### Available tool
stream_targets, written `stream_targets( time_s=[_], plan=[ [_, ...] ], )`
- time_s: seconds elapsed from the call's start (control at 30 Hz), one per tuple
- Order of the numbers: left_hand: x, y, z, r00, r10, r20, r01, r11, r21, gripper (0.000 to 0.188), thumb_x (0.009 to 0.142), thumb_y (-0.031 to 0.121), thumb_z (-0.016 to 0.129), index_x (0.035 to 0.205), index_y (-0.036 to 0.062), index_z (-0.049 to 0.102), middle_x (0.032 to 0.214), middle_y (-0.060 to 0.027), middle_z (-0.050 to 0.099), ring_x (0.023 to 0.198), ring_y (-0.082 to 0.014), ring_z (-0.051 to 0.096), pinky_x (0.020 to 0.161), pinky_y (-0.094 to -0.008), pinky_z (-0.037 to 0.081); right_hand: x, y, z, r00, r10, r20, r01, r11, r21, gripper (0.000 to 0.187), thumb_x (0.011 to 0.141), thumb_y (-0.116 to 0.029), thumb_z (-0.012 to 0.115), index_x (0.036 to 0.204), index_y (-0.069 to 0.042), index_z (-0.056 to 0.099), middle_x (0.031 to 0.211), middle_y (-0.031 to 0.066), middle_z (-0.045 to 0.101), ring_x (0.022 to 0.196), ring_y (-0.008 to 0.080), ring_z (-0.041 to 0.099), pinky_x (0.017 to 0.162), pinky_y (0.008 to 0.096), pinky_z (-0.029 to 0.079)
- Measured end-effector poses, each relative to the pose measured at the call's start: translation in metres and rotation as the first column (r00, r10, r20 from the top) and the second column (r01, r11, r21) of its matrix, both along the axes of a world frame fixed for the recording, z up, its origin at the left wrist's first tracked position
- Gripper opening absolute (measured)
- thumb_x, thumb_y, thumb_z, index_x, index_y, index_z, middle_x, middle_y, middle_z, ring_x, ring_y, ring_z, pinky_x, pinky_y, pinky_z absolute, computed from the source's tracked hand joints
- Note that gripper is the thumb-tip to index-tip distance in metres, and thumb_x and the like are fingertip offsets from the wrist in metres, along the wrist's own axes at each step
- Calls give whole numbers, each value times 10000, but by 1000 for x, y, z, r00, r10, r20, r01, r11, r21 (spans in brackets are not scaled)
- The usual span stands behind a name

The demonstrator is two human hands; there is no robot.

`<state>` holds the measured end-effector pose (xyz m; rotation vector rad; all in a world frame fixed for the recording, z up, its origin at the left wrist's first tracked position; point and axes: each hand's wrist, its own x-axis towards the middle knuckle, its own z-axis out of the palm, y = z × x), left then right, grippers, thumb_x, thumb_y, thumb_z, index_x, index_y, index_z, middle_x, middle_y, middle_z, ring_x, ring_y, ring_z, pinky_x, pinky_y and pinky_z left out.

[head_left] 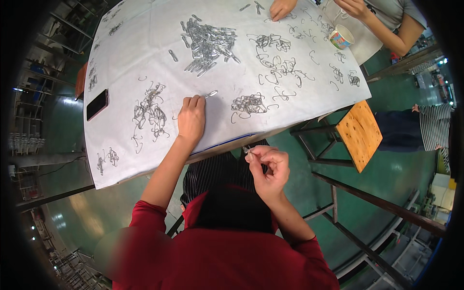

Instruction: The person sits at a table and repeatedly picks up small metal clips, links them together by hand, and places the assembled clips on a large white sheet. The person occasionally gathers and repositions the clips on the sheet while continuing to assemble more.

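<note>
My left hand rests on the white-covered table, its fingers closed at one end of a slim, shiny silver metal piece. Just off the table's near edge, above my lap, my right hand pinches a small bit of bent metal wire between thumb and forefinger; its exact kind is too small to tell. A heap of similar slim silver pieces lies farther up the table. Tangled curved wire hooks lie in one cluster left of my left hand and another cluster to its right.
More wire hooks spread toward the far right. There a co-worker's hand touches the table, near a patterned paper cup. A dark phone lies at the left edge. A wooden stool stands right; another person in stripes is beyond.
</note>
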<state>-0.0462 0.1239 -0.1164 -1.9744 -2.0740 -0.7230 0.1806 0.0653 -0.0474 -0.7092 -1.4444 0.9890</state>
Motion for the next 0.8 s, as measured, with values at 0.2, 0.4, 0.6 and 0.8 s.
stream_targets(
  time_s=[0.2,0.4,0.6,0.8],
  plan=[
    [-15,11,14,950,54,309,0,985,-174,142,816,52,650,952,15,637,820,-120,648,762,-244,626,665,-362,505,-5,3,-9,999,-19,-31,19,1000,8,248,821,139,624,926,9,440,894,155,637,767,163,637,646,251,566],
    [33,-16,68,353,186,917,337,889,-309,121,857,27,654,972,-3,634,850,-58,674,751,-104,629,691,-242,503,-5,3,-18,999,-14,29,15,1000,-8,255,826,133,622,940,-1,437,903,142,634,757,148,638,648,250,559],
    [67,-49,105,64,53,997,390,918,-74,66,877,-15,641,940,-22,622,875,-43,666,792,-78,635,716,-208,510,-6,4,-17,998,-11,55,11,1000,-13,266,833,139,606,964,-10,428,927,145,630,763,146,639,663,254,555],
    [78,-57,113,242,-29,970,335,940,-55,77,833,-7,691,898,-11,650,896,-60,683,833,-106,642,780,-232,505,-5,10,-20,996,-60,61,59,998,18,258,818,87,664,989,0,492,923,128,652,762,146,646,614,253,548]
  ],
)
